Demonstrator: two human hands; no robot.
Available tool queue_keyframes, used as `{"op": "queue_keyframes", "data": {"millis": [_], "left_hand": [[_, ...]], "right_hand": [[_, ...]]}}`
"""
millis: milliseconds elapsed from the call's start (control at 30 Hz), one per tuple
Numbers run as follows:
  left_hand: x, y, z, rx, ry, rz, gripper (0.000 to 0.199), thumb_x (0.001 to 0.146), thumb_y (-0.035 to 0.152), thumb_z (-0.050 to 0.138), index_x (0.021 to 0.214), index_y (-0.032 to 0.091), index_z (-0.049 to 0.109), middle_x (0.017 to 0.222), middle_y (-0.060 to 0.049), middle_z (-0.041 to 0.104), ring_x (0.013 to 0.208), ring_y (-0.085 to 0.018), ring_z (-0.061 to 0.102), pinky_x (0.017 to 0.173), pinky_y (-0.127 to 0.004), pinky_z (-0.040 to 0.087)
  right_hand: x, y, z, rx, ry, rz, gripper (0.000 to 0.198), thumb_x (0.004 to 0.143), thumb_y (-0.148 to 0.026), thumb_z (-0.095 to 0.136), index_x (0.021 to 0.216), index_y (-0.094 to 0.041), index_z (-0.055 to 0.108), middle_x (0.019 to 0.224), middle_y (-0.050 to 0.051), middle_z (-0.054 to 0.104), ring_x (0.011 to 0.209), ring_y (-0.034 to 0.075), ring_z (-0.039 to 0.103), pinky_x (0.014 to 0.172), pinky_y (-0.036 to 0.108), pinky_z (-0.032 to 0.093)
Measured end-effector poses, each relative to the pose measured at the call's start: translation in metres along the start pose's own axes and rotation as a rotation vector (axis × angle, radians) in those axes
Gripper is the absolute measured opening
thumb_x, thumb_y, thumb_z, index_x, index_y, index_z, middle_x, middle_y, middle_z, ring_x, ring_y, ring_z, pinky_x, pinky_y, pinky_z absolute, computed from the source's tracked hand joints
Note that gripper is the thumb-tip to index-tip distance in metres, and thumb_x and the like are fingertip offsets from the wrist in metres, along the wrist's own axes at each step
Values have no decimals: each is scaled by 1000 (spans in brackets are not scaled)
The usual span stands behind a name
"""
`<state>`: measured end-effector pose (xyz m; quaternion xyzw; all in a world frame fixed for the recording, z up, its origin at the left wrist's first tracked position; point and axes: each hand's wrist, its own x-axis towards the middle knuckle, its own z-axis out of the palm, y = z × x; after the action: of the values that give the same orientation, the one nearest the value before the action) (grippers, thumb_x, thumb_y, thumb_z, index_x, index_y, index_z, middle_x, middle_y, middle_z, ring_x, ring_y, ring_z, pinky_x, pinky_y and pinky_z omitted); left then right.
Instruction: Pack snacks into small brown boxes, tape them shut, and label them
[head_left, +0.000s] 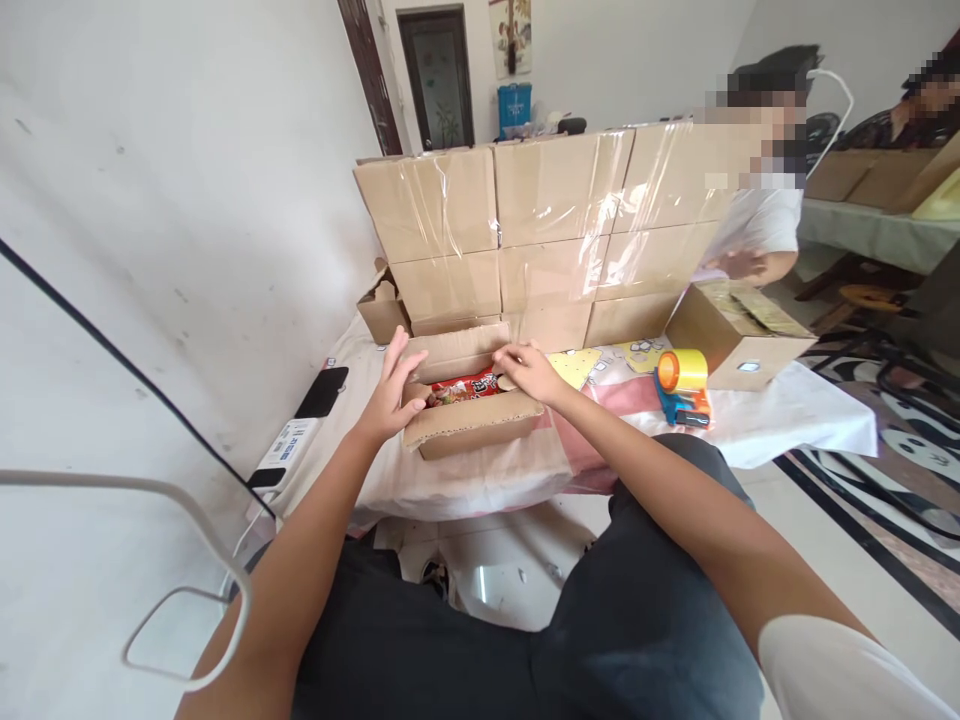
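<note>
A small open cardboard box (480,432) sits in front of me on the cloth-covered table, its long flaps raised at front and back. Inside lie red printed packets (466,387), partly hidden by the flaps. My left hand (388,392) is at the box's left end, open, with fingers spread upward and the thumb by the front corner. At the right end, my right hand (531,372) has its fingers bent and closed over the short side flap (507,383).
Taped cartons (555,225) are stacked behind the box. An orange and blue tape dispenser (682,385) and another carton (739,340) stand to the right. A black phone (322,392) lies left, near the wall. Behind the cartons at right is another person (761,215).
</note>
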<state>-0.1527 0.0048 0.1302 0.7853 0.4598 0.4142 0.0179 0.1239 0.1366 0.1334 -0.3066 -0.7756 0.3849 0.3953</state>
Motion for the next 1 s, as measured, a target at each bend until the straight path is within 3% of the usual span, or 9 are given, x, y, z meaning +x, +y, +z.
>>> {"op": "queue_keyframes", "data": {"millis": [67,200,367,467,567,700,767,867,1000], "left_hand": [[0,0,4,-79,-36,-1,77,92,77,43,151,27,42,172,-18,10,153,-38,32,109,-55,50],[-1,-1,9,-143,72,-25,63,98,68,40,143,25,48,162,-20,34,129,-30,59,99,-48,57],[-5,-4,7,75,266,-91,43,102,54,38,104,19,63,122,-16,66,115,-27,65,97,-48,56],[-11,-5,-10,123,162,-71,36,101,42,38,92,20,65,101,-12,73,100,-25,70,94,-46,57],[-19,1,-30,173,-56,56,29,93,31,51,114,23,69,122,-11,73,118,-28,68,105,-48,54],[-31,12,-26,222,-251,148,56,88,34,64,143,29,56,147,-9,60,145,-33,47,121,-56,38],[-36,17,-9,159,-186,120,50,91,39,64,140,28,58,147,-11,59,145,-34,47,121,-58,37],[-40,26,21,60,109,-53,33,99,37,53,128,26,61,135,-13,63,133,-29,56,114,-54,46],[-28,40,38,186,459,-290,52,95,33,58,145,24,44,148,-17,48,142,-30,46,116,-52,44]], "right_hand": [[-2,3,1,-162,19,-43,21,88,-34,62,100,-21,73,107,9,73,116,30,57,111,49,40],[-1,10,-3,-217,132,-83,61,79,-23,65,139,-22,55,136,13,53,133,32,48,118,51,36],[3,16,-2,-137,76,-110,92,78,-20,64,161,-22,23,146,15,44,141,31,42,122,51,34],[2,17,1,-78,80,-52,92,77,-15,59,161,-24,25,145,13,50,134,29,49,116,50,42],[0,16,1,-60,96,-41,87,77,-13,55,159,-23,30,139,12,56,124,28,56,110,48,48],[-1,14,-1,-58,130,-20,81,78,-13,53,157,-22,35,133,12,60,116,25,60,105,45,51],[-1,13,-1,-53,138,-12,72,81,-17,56,151,-21,43,131,11,62,114,25,61,104,44,51],[-1,9,-4,-25,101,-59,34,92,-39,57,118,-21,68,128,11,64,119,25,59,109,44,47],[-5,4,-10,-16,18,-53,67,100,-67,32,76,-21,73,135,9,63,136,28,49,121,47,31]]}}
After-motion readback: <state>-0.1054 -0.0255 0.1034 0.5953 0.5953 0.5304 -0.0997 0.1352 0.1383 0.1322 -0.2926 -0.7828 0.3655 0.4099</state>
